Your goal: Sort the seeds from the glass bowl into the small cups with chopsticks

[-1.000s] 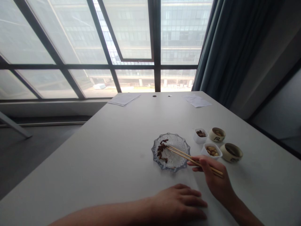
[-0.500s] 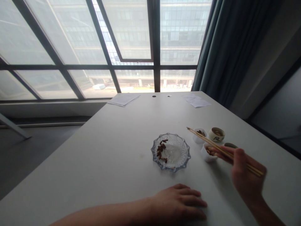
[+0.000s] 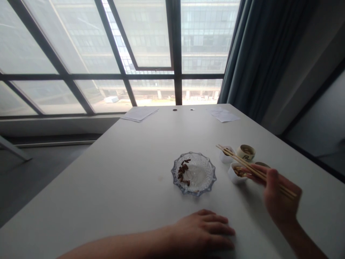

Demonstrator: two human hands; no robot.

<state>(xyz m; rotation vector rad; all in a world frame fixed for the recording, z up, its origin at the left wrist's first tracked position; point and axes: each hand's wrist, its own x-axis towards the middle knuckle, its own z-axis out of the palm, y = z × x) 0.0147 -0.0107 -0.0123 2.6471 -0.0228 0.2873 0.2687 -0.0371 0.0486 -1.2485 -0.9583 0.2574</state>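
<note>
My right hand [image 3: 280,196] is closed around a pair of wooden chopsticks [image 3: 254,171], whose tips reach over a small white cup [image 3: 224,157] of dark pieces. I see nothing between the tips. Below the sticks stands another white cup [image 3: 235,178] with pale brown pieces, close to my right fingers. A scalloped clear glass dish [image 3: 206,176] sits left of the cups, with several dark brown elongated pieces [image 3: 182,173] along its left side. My left hand [image 3: 201,230] lies palm down on the table in front of the dish, fingers stretched out and holding nothing.
Behind the white cups is a cream cup [image 3: 246,152] with a dark character on it. A dark round rim [image 3: 262,164] is partly hidden by my right hand. Papers [image 3: 140,114] lie at the white table's [image 3: 129,162] far left, and a sheet [image 3: 223,114] at the far right.
The view has shifted slightly. The chopstick tips now look a little apart, and the dark speck seen at them before no longer shows. My left hand stays resting in place.
</note>
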